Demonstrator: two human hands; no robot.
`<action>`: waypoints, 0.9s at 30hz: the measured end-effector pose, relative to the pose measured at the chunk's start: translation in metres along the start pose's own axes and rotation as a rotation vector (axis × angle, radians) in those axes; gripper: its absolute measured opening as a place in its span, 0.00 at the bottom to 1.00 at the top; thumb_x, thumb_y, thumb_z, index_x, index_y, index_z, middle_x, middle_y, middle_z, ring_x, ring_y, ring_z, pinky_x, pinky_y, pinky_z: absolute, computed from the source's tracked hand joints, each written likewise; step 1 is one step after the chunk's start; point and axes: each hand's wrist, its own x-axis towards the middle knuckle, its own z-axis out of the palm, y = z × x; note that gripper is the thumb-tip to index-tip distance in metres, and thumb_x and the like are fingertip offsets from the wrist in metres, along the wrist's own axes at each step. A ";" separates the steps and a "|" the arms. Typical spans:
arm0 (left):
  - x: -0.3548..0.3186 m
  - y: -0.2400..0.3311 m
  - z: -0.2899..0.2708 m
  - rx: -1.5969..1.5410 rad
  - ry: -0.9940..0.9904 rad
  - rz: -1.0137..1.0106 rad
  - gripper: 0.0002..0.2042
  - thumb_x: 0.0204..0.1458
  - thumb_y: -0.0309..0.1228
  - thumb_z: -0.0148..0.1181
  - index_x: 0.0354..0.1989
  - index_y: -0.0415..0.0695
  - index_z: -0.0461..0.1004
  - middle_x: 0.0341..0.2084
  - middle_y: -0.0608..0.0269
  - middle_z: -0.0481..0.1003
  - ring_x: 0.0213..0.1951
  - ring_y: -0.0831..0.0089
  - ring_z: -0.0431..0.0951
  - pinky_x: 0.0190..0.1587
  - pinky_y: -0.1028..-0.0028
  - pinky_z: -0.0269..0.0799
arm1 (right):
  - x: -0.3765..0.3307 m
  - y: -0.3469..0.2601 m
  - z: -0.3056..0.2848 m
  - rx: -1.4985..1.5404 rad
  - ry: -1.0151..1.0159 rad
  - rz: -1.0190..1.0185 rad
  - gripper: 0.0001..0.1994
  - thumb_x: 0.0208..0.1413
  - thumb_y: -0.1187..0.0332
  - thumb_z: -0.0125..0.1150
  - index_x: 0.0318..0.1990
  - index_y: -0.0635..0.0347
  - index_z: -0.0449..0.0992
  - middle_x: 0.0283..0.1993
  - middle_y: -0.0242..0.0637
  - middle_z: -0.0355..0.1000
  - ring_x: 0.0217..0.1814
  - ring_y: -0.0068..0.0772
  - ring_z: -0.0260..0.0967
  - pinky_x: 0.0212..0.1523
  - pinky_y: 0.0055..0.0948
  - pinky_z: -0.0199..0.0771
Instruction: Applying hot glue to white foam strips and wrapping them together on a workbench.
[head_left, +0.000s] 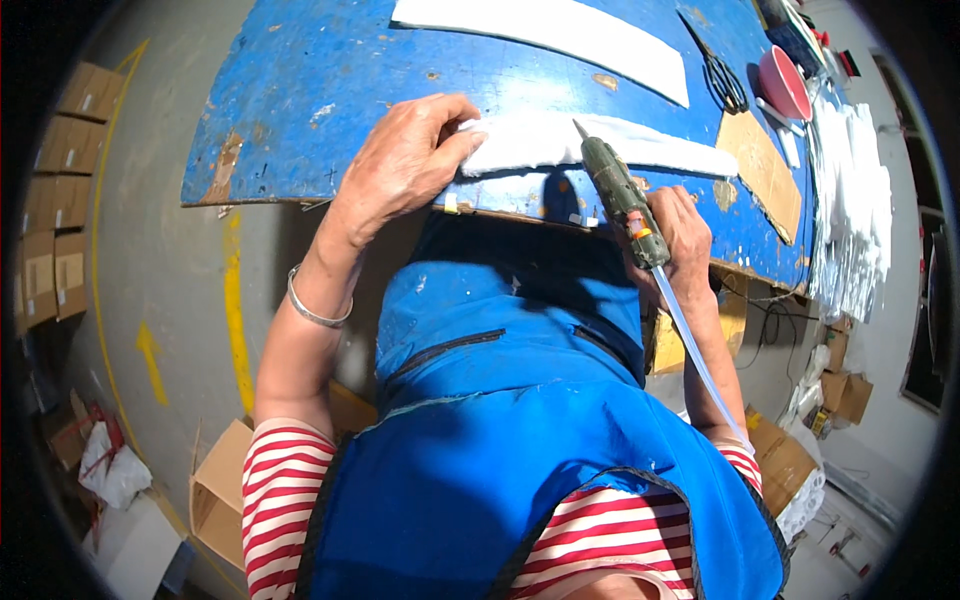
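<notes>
A long strip of soft white material [540,140] lies along the near edge of the blue table. Its left end is pinched between the thumb and fingers of my left hand [415,155]. My right hand [680,235] grips a dark green hot glue gun [622,195], its nozzle pointing up and left over the strip. From the back of the gun a long translucent glue stick [695,350] trails down along my right forearm. Farther back on the table lies a second white strip [560,40], flat and touched by neither hand.
Black scissors [722,80], a pink bowl [785,85] and a piece of brown cardboard [757,170] are on the right of the worn blue table [300,120]. A stack of white strips [850,200] hangs at its right edge. Cardboard boxes [70,150] stand at the far left.
</notes>
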 end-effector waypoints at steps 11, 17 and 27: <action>-0.004 0.003 -0.006 0.005 -0.028 -0.080 0.12 0.50 0.31 0.50 0.32 0.33 0.73 0.19 0.48 0.72 0.21 0.62 0.72 0.27 0.68 0.65 | 0.002 0.004 0.005 0.014 -0.007 -0.033 0.09 0.44 0.72 0.59 0.27 0.63 0.64 0.23 0.43 0.60 0.25 0.43 0.59 0.25 0.34 0.61; -0.005 0.000 -0.006 0.002 0.023 -0.022 0.11 0.50 0.29 0.49 0.33 0.33 0.73 0.19 0.48 0.73 0.21 0.63 0.73 0.27 0.68 0.66 | 0.004 0.003 0.007 0.019 -0.019 -0.046 0.10 0.42 0.73 0.60 0.27 0.63 0.63 0.23 0.43 0.59 0.25 0.44 0.59 0.25 0.35 0.60; -0.004 0.000 -0.007 -0.014 0.007 -0.047 0.10 0.50 0.29 0.50 0.29 0.33 0.72 0.14 0.52 0.70 0.17 0.67 0.69 0.24 0.69 0.63 | 0.004 0.003 0.009 0.002 -0.038 -0.031 0.11 0.40 0.72 0.62 0.27 0.63 0.64 0.24 0.42 0.60 0.25 0.43 0.60 0.26 0.35 0.62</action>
